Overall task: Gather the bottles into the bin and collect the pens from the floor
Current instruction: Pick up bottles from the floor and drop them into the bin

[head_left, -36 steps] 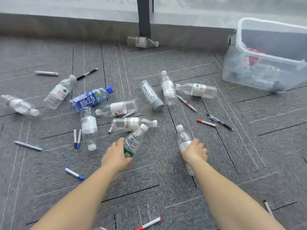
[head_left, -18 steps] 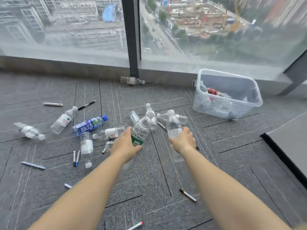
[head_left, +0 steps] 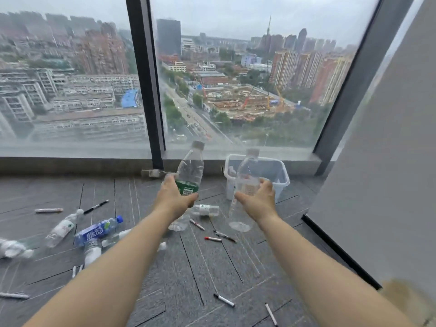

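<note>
Grey floor (head_left: pixel 188 267) tiles carry the scatter. A blue-labelled bottle (head_left: pixel 98 230) and several clear ones lie to the left, and pens dot the floor, among them a red-capped pen (head_left: pixel 212 238) and a black-capped pen (head_left: pixel 223 300). The left hand (head_left: pixel 175 197) grips a green-labelled bottle (head_left: pixel 190 171) upright in the air. The right hand (head_left: pixel 258 201) curls round a clear bottle (head_left: pixel 245 185), which partly hides the clear bin (head_left: pixel 276 171) standing below the window. A small bottle (head_left: pixel 205 210) lies on the floor between the hands.
</note>
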`<state>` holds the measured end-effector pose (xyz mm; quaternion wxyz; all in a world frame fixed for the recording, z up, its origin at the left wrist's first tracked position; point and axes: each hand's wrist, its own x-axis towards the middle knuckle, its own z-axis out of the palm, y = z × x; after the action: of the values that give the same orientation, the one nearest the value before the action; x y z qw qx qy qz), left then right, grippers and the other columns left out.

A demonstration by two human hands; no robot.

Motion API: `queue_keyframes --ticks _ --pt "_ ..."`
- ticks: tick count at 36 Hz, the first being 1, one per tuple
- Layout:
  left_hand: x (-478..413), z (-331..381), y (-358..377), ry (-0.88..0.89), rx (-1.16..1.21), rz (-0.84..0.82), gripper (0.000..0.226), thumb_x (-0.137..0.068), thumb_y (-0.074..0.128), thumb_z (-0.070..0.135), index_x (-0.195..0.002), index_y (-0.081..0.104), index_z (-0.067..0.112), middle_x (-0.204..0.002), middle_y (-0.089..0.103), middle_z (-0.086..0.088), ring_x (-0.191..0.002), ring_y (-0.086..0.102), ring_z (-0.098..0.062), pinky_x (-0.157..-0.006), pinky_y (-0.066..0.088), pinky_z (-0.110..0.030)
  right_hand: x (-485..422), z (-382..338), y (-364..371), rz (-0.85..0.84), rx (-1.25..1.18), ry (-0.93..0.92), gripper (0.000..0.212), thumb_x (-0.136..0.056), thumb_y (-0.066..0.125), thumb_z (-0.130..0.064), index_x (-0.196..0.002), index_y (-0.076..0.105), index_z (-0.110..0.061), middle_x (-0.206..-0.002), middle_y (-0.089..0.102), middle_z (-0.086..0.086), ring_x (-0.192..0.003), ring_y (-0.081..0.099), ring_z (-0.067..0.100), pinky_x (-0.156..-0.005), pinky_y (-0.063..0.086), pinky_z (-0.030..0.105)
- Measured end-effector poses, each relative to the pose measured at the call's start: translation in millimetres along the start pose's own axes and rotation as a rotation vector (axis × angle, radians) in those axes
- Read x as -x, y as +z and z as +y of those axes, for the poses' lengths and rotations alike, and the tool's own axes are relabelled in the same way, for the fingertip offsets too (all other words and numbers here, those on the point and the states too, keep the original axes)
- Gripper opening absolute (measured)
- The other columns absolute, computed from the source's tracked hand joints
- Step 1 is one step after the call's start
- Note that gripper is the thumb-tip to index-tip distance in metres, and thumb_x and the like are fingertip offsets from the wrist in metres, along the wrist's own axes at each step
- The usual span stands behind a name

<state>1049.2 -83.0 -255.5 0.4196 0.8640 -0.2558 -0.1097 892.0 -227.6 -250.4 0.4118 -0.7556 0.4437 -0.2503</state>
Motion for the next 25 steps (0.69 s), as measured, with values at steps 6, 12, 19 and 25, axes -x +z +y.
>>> queue_keyframes --ticks 6,12,19,25 --pt "16 62 11 0.112 0.016 -0.027 0.074 -0.071 0.081 0.025 -0.131 0.039 0.014 -0.125 0.043 -0.01 -0.106 0.046 -0.02 -0.1 0.038 -0.034 2 1 -70 0.105 -0.015 0.007 0.08 -0.076 0.075 -0.034 -0.137 0.029 -0.011 -0.134 0.035 0.012 -0.103 0.04 0.021 -0.091 0.042 0.037" --pt "-2 113 25 0.166 0.015 -0.039 0.079 -0.069 0.081 0.034 -0.132 0.039 0.014 -0.127 0.045 -0.013 -0.116 0.049 -0.029 -0.104 0.041 -0.041 -19 -3 -115 0.23 -0.086 -0.029 0.078 -0.076 0.076 -0.034 -0.135 0.03 -0.011 -0.132 0.038 0.01 -0.101 0.041 0.017 -0.085 0.04 0.03" --pt "-38 168 45 0.285 -0.063 -0.013 0.084 -0.071 0.077 0.045 -0.139 0.037 0.015 -0.132 0.046 -0.008 -0.122 0.041 -0.027 -0.105 0.036 -0.04 -52 -7 -148 0.384 -0.314 -0.108 0.066 -0.073 0.08 -0.024 -0.12 0.034 -0.014 -0.121 0.045 0.01 -0.096 0.059 0.022 -0.067 0.048 0.024" --pt "-94 227 76 0.404 0.046 0.055 0.077 -0.073 0.078 0.037 -0.136 0.041 0.013 -0.13 0.05 -0.01 -0.121 0.044 -0.027 -0.103 0.036 -0.038 -88 3 -168 0.443 -0.41 -0.194 0.074 -0.062 0.079 -0.042 -0.115 0.029 -0.031 -0.125 0.045 0.01 -0.096 0.062 0.016 -0.076 0.056 0.034"
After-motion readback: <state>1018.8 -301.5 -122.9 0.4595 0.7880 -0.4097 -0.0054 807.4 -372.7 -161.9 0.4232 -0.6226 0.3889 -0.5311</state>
